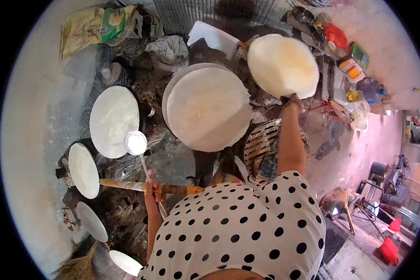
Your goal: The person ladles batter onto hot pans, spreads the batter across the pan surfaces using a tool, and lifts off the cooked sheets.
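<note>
Two tools are gripped in my left hand (154, 186), low and left of centre. One is a ladle (136, 143) with white batter in its bowl; the other is a long wooden spatula (126, 185) lying crosswise. The ladle's bowl overlaps the edge of a round pan of pale batter (114, 119). Stretched forward, my right hand (292, 101) is closed at the near rim of a round pan (284, 65) covered by a yellowish thin pancake. Dark material at the fingers partly hides this grip. Between the hands lies a stack of thin round pancakes (209, 108).
A round slatted grate (266, 151) sits beneath my right forearm. Smaller white pans (84, 171) curve down the left side, near a straw broom (81, 263). A crumpled cloth (169, 52) and a printed sack (95, 25) lie at the back. Bottles and packages (354, 72) stand right.
</note>
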Demonstrator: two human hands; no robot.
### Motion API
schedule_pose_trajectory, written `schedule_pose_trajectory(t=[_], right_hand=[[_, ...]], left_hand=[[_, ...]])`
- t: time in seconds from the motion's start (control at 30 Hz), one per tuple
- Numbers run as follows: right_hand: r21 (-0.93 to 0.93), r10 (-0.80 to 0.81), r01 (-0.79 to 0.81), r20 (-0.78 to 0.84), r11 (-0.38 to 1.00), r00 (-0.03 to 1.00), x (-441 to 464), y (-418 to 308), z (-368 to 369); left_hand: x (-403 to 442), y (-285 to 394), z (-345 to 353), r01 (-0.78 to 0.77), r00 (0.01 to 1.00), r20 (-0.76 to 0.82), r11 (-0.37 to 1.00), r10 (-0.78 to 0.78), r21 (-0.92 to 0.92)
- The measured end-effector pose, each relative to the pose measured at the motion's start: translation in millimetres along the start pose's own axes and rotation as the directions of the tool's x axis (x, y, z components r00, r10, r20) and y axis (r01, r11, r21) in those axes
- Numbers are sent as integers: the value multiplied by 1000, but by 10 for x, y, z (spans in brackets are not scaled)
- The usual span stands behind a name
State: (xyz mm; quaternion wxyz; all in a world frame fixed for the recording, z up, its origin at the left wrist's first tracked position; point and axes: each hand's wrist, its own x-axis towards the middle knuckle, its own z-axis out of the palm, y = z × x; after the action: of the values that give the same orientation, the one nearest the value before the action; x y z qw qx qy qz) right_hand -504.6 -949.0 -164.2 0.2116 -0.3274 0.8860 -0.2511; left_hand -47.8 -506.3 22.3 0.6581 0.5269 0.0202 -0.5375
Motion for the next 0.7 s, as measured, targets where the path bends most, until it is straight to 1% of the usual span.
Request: schedule_pose_trajectory(t=[0.03, 0.1, 0.13, 0.23, 0.27, 0.3, 0.33, 0.4, 0.43, 0.47, 0.5, 0.53, 0.57, 0.6, 0.63, 0.67, 0.7], right_hand=[[-65, -2, 3, 18, 998, 1000, -73, 20, -38], [-180, 0, 8, 45, 984, 999, -98, 139, 43], [-229, -3, 16, 57, 973, 998, -85, 181, 81], [-328, -2, 27, 77, 944, 997, 20, 304, 168], [-353, -8, 40, 91, 935, 996, 118, 386, 182], [-331, -16, 52, 111, 942, 994, 195, 507, 190], [-286, -28, 64, 131, 956, 991, 246, 664, 173], [-139, -45, 66, 150, 988, 988, 8, 934, 29], [20, -58, 55, 153, 998, 986, -173, 1168, -163], [16, -87, 86, 173, 996, 981, -517, 1281, -533], [13, -117, 116, 193, 993, 974, -902, 1350, -936], [-139, -166, 203, 243, 969, 956, -1441, 1112, -1439], [-244, -276, 321, 202, 915, 940, -1430, 1788, -1325], [-341, -198, 259, 203, 904, 959, -1607, 2014, -1350], [-437, -118, 198, 204, 877, 972, -1892, 2040, -1448], [-525, 160, -28, 208, 850, 965, -2169, 2019, -1530], [-523, 152, -24, 204, 852, 967, -2314, 2132, -1531]], left_hand=[[-146, 168, 60, 5, 1000, 0, 1000, -5, 2], [-216, 182, 198, 23, 998, 52, 997, -27, 69], [-210, 138, 234, 31, 998, 51, 997, -35, 75], [-195, 111, 389, 19, 1000, 8, 999, -20, 46], [-256, 158, 532, 13, 999, 29, 998, -15, 64], [-308, 198, 594, 7, 999, 43, 997, -11, 82], [-287, 191, 493, 13, 1000, 25, 996, -15, 84], [-175, 101, 235, 10, 997, -81, 988, 2, 154], [-185, 130, 267, -17, 999, -30, 983, 23, 180], [-154, 141, 196, 8, 999, -38, 982, -1, 187], [-104, 170, 81, 12, 1000, -17, 952, -7, 307], [-64, 190, -26, 5, 1000, 13, 908, -12, 418], [-73, 218, -89, 31, 999, 20, 911, -42, 411], [-127, 253, -242, 35, 998, 30, 912, -51, 408], [-226, 310, -415, -7, 992, 122, 939, -37, 344], [-324, 351, -575, -48, 977, 212, 961, -11, 271], [-482, 301, -609, -89, 991, 116, 987, 73, 134]])
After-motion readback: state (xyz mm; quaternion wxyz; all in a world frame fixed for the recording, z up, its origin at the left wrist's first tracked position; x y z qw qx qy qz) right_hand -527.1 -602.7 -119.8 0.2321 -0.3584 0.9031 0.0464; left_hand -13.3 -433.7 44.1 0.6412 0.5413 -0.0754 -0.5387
